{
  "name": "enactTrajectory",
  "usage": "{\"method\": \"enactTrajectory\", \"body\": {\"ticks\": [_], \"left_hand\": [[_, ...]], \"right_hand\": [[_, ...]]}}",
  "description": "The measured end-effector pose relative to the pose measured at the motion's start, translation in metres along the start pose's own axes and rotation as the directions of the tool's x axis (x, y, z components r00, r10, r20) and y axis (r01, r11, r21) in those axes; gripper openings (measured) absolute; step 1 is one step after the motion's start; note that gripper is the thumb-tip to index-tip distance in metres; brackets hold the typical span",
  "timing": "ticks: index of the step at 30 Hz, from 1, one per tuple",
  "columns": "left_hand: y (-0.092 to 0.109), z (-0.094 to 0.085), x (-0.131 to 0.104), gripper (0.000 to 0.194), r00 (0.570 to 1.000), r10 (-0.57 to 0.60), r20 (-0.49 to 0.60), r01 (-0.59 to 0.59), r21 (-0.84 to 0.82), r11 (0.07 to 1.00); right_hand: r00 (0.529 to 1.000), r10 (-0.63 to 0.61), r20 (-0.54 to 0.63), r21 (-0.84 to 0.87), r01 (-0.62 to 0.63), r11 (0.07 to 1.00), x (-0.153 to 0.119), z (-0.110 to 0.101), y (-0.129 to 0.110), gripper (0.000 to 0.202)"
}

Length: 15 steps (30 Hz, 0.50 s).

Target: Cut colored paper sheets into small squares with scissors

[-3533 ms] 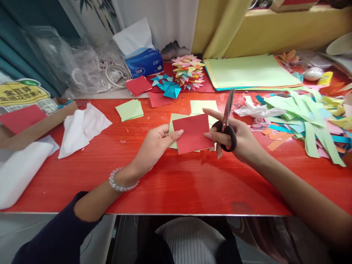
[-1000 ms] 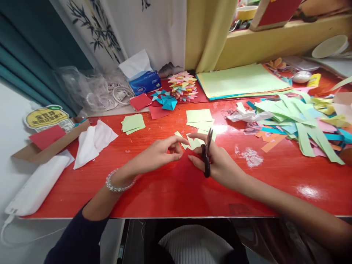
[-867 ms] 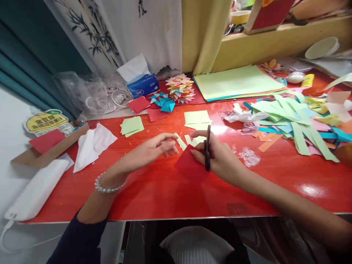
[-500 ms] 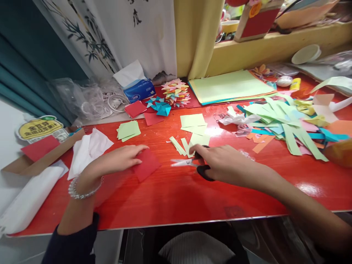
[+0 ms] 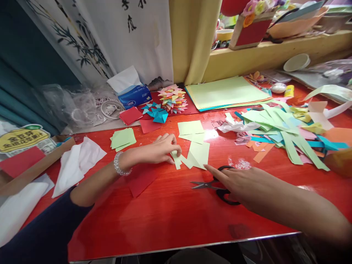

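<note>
My left hand point(image 5: 161, 149) is over the pale green strips point(image 5: 176, 160), its thumb and curled fingers around one end of them. Under my left wrist lies a red paper square point(image 5: 141, 181). To the right, my right hand point(image 5: 233, 179) has its fingers in the black handles of the scissors point(image 5: 206, 184), whose blades are slightly apart and point left. Its index finger reaches toward a light green square point(image 5: 200, 153). Behind that lie more light green pieces point(image 5: 190, 127).
Stacked green squares point(image 5: 123, 138) and red squares point(image 5: 131, 116) lie at the back left, near a blue tissue pack point(image 5: 134, 96). Coloured strips point(image 5: 283, 126) are heaped at right. Large paper sheets point(image 5: 225, 92) lie at the back.
My left hand has left the red square and moved right to the green strips. My right hand and the scissors have shifted right and nearer. The view has tilted slightly.
</note>
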<state>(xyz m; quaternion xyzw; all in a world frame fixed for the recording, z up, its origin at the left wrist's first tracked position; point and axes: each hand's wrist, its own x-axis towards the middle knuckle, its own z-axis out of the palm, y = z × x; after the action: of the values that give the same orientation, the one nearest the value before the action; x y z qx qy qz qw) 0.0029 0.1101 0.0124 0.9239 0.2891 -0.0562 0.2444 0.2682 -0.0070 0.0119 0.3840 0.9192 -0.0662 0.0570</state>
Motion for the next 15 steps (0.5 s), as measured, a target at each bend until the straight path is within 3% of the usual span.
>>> {"method": "enactTrajectory", "body": {"ticks": [2,5,9,12,15], "left_hand": [[-0.004,0.004,0.000,0.013,1.000,-0.001,-0.021,0.001,-0.003,1.000],[-0.007,0.005,-0.002,0.010,1.000,0.020,-0.012,-0.020,-0.035,0.999],[-0.005,0.001,-0.003,0.013,0.998,0.050,0.024,-0.049,-0.056,0.997],[0.002,-0.004,-0.001,0.015,0.998,0.053,0.028,-0.050,-0.098,0.994],[0.010,-0.004,0.006,0.018,1.000,0.022,-0.014,-0.024,-0.123,0.992]], "right_hand": [[0.998,0.067,0.013,-0.041,-0.067,0.997,-0.002,-0.001,0.006,0.059],[0.977,0.193,0.088,-0.132,-0.181,0.975,0.001,-0.006,0.007,0.062],[0.961,0.249,0.118,-0.186,-0.225,0.956,0.004,-0.006,0.002,0.063],[0.973,0.218,0.075,-0.159,-0.204,0.966,0.003,-0.001,0.004,0.051],[0.985,0.165,-0.057,0.012,-0.165,0.986,0.007,-0.001,0.012,0.030]]}}
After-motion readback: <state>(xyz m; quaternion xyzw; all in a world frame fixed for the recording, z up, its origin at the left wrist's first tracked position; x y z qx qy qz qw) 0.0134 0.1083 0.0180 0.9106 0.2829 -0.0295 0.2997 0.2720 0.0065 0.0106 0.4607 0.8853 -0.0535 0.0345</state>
